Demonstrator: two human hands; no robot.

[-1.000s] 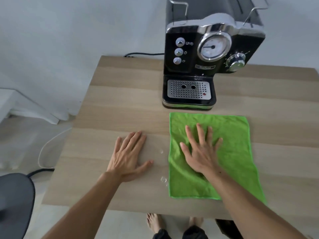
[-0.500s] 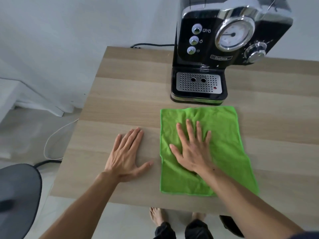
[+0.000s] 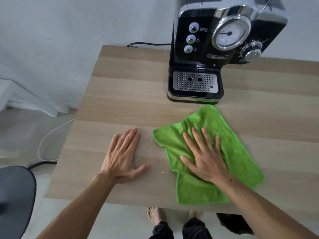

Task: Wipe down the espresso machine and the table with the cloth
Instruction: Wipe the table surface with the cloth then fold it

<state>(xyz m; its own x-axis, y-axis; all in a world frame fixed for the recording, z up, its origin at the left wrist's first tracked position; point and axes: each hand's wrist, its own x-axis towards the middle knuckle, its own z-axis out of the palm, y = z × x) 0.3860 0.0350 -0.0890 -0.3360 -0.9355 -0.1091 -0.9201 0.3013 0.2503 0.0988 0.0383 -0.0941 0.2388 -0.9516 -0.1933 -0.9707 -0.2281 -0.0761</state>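
Observation:
A bright green cloth (image 3: 241, 152) lies skewed and slightly bunched on the wooden table (image 3: 120, 83), its far corner close to the base of the espresso machine. My right hand (image 3: 205, 156) presses flat on the cloth's middle with fingers spread. Beside it to the left, my left hand (image 3: 122, 157) rests palm down on bare wood, holding nothing. The black and chrome espresso machine (image 3: 207, 49) stands at the back of the table, with its round gauge, three buttons and perforated drip tray (image 3: 195, 81) facing me.
A small white speck (image 3: 162, 172) lies on the table between my hands. A black cable (image 3: 148, 44) runs behind the table's far edge. A grey chair (image 3: 15, 195) and floor cables (image 3: 44, 145) are at the left. Bare feet (image 3: 155, 216) show below the near edge.
My right hand has dragged the cloth, which was square to the table and is now turned and bunched. The droplets beside it are gone. My left hand stayed put.

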